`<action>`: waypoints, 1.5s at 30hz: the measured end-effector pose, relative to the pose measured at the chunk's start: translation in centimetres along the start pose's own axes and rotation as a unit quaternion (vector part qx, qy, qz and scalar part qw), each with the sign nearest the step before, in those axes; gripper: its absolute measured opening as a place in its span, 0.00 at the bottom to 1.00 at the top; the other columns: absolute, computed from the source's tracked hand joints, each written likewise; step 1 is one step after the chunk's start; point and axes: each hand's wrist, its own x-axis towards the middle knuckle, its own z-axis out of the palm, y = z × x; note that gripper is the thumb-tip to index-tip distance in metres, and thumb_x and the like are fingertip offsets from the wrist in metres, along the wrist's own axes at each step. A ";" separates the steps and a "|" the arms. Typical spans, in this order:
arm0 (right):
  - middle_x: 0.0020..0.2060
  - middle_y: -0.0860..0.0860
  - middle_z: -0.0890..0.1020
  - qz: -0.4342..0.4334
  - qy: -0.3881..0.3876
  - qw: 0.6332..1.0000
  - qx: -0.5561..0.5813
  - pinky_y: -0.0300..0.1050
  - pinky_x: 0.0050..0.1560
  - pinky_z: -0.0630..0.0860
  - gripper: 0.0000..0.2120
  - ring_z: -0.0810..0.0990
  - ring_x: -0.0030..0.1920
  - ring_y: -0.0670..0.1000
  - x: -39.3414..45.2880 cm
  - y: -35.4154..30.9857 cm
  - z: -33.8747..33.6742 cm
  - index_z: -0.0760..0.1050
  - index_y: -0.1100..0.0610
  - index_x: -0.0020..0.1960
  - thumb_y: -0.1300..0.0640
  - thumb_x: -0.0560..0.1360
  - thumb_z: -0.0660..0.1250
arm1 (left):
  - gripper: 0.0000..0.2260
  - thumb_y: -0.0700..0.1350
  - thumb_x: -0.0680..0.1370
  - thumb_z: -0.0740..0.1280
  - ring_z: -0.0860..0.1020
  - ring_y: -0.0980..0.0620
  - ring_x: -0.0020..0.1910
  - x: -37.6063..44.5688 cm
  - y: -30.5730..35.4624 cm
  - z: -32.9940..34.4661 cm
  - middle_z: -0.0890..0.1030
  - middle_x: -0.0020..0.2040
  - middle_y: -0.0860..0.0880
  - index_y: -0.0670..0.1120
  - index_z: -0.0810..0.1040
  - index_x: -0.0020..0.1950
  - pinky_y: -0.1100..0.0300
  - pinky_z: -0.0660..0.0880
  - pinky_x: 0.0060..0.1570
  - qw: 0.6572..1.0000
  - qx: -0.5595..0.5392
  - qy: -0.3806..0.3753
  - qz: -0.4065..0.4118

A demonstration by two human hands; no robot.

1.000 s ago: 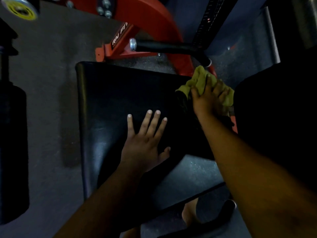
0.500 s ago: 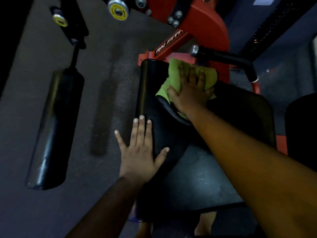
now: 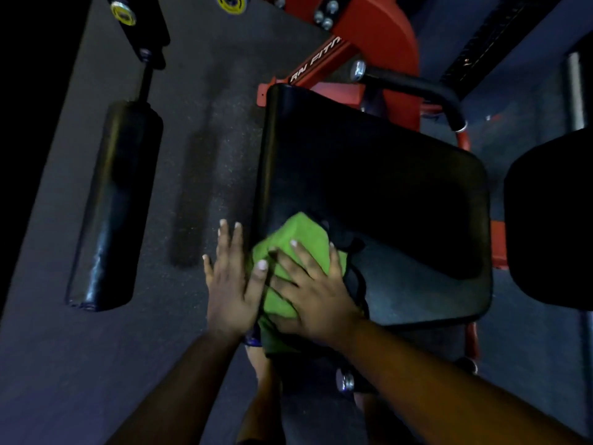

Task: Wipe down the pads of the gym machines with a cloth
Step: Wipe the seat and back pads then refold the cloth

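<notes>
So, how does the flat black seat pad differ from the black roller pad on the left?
The flat black seat pad is broad and squarish; the black roller pad is a long, narrow cylinder. The seat pad has the green cloth pressed on its near corner by the right hand; nothing touches the roller pad. Both look like glossy black upholstery.

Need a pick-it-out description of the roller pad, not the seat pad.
Start at the red machine frame at the top of the view and find the wide flat seat pad below it, where the right hand presses a green cloth. Look left across the dark floor: the roller pad is the long black cylinder on a thin rod, round and narrow, with no hand on it.
</notes>
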 end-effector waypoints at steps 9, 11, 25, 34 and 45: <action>0.83 0.56 0.49 0.449 0.019 0.889 0.090 0.79 0.71 0.53 0.47 0.46 0.82 0.61 -1.9 11.6 -0.2 0.52 0.47 0.83 0.25 0.69 0.42 | 0.39 0.71 0.80 0.46 0.38 0.54 0.82 -1.7 0.7 3.3 0.40 0.84 0.52 0.51 0.45 0.85 0.33 0.35 0.76 0.980 0.164 -0.091 0.060; 0.83 0.55 0.51 0.360 0.046 0.928 0.085 0.80 0.70 0.52 0.44 0.48 0.82 0.62 -0.6 4.9 0.2 0.53 0.46 0.83 0.28 0.71 0.49 | 0.39 0.71 0.80 0.45 0.40 0.54 0.83 -1.8 1.1 3.4 0.42 0.85 0.52 0.50 0.47 0.85 0.32 0.35 0.76 0.991 0.115 -0.054 0.046; 0.81 0.46 0.33 0.478 -0.046 0.872 0.094 0.76 0.75 0.42 0.42 0.30 0.80 0.53 -18.5 14.6 3.7 0.29 0.36 0.77 0.36 0.78 0.58 | 0.40 0.72 0.80 0.43 0.47 0.47 0.84 -0.6 7.3 11.3 0.47 0.85 0.46 0.47 0.52 0.84 0.24 0.43 0.72 0.861 0.398 -0.174 0.265; 0.81 0.43 0.33 0.520 0.031 0.826 0.214 0.81 0.69 0.40 0.37 0.26 0.79 0.51 -14.0 8.0 3.1 0.38 0.35 0.81 0.27 0.78 0.48 | 0.35 0.66 0.81 0.47 0.48 0.49 0.83 1.3 10.0 14.9 0.50 0.85 0.46 0.49 0.54 0.84 0.25 0.38 0.73 0.875 0.363 -0.170 0.271; 0.83 0.49 0.39 0.550 0.014 0.821 0.154 0.83 0.68 0.42 0.36 0.31 0.81 0.57 -13.1 11.9 2.7 0.43 0.44 0.83 0.30 0.80 0.46 | 0.36 0.67 0.82 0.45 0.44 0.49 0.83 5.7 11.8 15.8 0.47 0.84 0.46 0.49 0.51 0.84 0.25 0.39 0.73 0.835 0.416 -0.175 0.316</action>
